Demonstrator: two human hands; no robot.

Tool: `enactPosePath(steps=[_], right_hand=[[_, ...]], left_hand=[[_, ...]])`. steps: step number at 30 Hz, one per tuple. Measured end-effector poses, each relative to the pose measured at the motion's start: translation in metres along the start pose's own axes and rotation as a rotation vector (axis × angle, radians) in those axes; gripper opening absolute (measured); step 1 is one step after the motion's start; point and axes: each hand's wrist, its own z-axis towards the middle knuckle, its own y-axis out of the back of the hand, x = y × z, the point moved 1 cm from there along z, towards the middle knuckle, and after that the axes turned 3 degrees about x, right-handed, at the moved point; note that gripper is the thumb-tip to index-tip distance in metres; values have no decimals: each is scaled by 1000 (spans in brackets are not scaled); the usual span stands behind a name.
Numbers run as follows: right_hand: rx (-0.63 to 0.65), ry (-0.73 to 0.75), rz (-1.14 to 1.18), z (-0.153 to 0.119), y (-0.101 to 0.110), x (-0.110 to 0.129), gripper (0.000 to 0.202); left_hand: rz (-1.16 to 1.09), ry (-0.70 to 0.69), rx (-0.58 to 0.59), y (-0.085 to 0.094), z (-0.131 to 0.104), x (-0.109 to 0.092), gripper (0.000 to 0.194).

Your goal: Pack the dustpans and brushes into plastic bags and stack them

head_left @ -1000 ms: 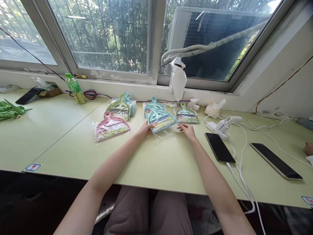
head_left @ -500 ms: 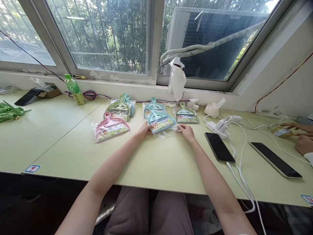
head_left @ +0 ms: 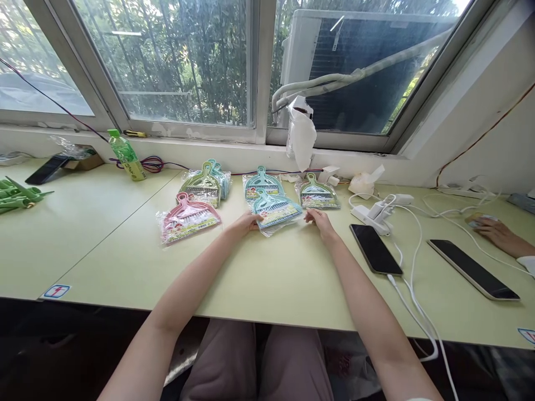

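My left hand (head_left: 247,221) pinches the left edge of a bagged teal mini dustpan-and-brush set (head_left: 276,210) lying on the pale green table (head_left: 267,278). My right hand (head_left: 320,220) touches the bag's right corner with loose, slightly spread fingers. Just behind it lies a second teal set (head_left: 261,184). A green set (head_left: 316,195) rests to its right. On the left lie a pink set (head_left: 188,214) and a stack of green and teal sets (head_left: 204,182).
A black phone (head_left: 375,249) on a white cable (head_left: 412,301) and a white charger (head_left: 378,210) lie right of my right hand. A second dark phone (head_left: 472,269) lies further right, near another person's hand (head_left: 493,229). A green bottle (head_left: 125,155) stands at the back left.
Both my hands stayed on the teal bag, which shifted slightly toward me. The other person's hand at the right edge came further onto the table.
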Motion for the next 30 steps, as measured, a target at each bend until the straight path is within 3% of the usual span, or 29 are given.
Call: enactPosePath(steps=[6,11,14,19,23,30], right_hand=[[78,120,29,3,12,-5,30],[260,191,-112,-7,11,9,57],[288,209,-206,-13,3,15,58],[257,296,-254,-8,-5,11,34],[236,340,-188,-4,-5,5,32],[10,472,-286,-10,-12,10,30]], left_hand=[[-25,-61,46,0,-3,2,50],[-144,-106,3,10,8,3,56],[-174,-58,18,14,11,4,64],[-112,-40,109,13,7,5,68],[-6,-41,187,10,2,4,59],[188,-28,183,2,-8,-2,73]])
